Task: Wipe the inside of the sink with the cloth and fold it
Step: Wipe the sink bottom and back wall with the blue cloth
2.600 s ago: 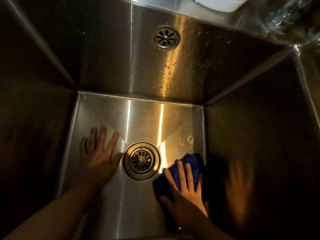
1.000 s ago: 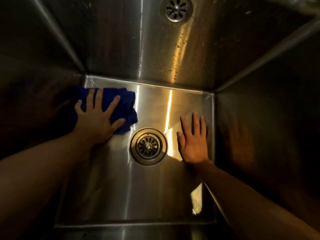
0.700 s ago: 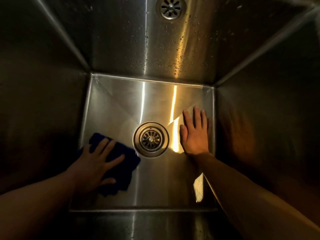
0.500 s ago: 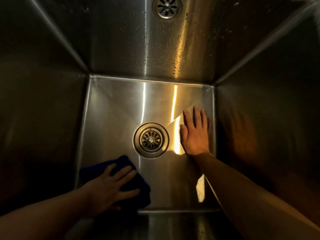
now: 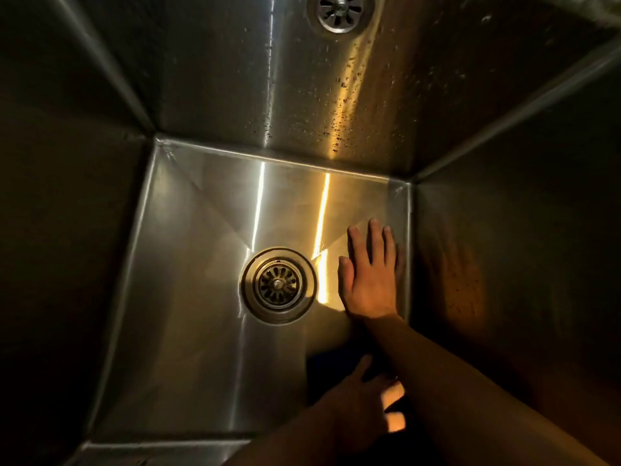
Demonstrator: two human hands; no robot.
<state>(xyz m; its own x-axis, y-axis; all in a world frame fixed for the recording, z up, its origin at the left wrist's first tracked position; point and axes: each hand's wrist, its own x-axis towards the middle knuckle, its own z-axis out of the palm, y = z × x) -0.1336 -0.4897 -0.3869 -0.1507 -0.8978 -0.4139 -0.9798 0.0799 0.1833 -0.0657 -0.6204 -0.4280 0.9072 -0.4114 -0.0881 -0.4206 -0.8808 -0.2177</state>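
Looking down from my head into the steel sink (image 5: 188,331), I see its floor and four walls, with the round drain (image 5: 278,286) near the middle of the floor.

My right hand (image 5: 369,277) lies palm down on the floor just right of the drain. Its fingers are straight and close together, pointing toward the back wall, and the little-finger side is near the right wall. It holds nothing; it only rests on the metal.

My left hand (image 5: 353,398) reaches across to the near right part of the floor, below my right hand and beside my right forearm (image 5: 470,381). Its thumb (image 5: 364,364) is stretched out, away from the palm. What shows of the hand lies low and flat, with nothing curled. The fingertips run in behind the right forearm, so I cannot see how they end.

The dark blue cloth (image 5: 331,363) is under this left hand, pressed to the sink floor. Only a shadowy edge shows past the thumb, toward the drain. It sits near the drain without touching it, and apart from my right hand.

Water drops (image 5: 339,129) speckle the back wall under the overflow grille (image 5: 340,10).
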